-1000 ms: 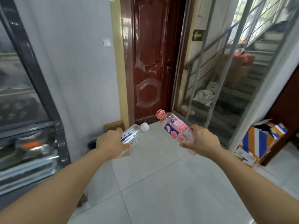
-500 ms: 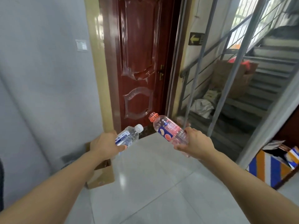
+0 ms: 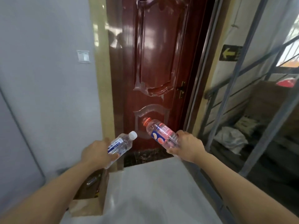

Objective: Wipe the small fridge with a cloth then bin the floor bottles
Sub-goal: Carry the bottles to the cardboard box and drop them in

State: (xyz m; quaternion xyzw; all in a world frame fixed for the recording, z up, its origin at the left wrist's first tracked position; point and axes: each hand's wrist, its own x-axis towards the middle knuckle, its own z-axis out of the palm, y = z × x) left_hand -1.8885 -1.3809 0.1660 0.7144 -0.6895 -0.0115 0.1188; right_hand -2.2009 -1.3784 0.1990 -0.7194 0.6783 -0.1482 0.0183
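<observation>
Straight ahead of me at the far end stands a glossy dark-red door (image 3: pixel 155 62), closed in its yellowish frame, with a brass handle (image 3: pixel 182 91) on its right edge. To the left runs a pale grey wall (image 3: pixel 48 78) carrying a white light switch (image 3: pixel 83 56). On the right I see a grey metal stair railing (image 3: pixel 258 94), and behind it stairs with crumpled bags and cardboard, too blurred to tell apart. A dark sign with a yellow arrow (image 3: pixel 230 52) pointing left hangs on the far right wall. Pale glossy floor tiles (image 3: pixel 153 191) fill the near middle.

Near left, against the wall, sits an open cardboard box (image 3: pixel 90 202); something lies inside it, but I cannot make out what.

My left hand (image 3: pixel 95 152) grasps a clear water bottle (image 3: pixel 121 143) with a white cap and a blue-and-white label, fingers curled round its lower body, cap tilted up and to the right. It sits above the far end of the box. My right hand (image 3: pixel 187 146) grips a pink-tinted bottle (image 3: pixel 160 133) with an orange-red cap and a blue and pink label, held by its base, cap tilted up and to the left. The two caps lean toward each other, close but apart, in front of the door's lower panel.
</observation>
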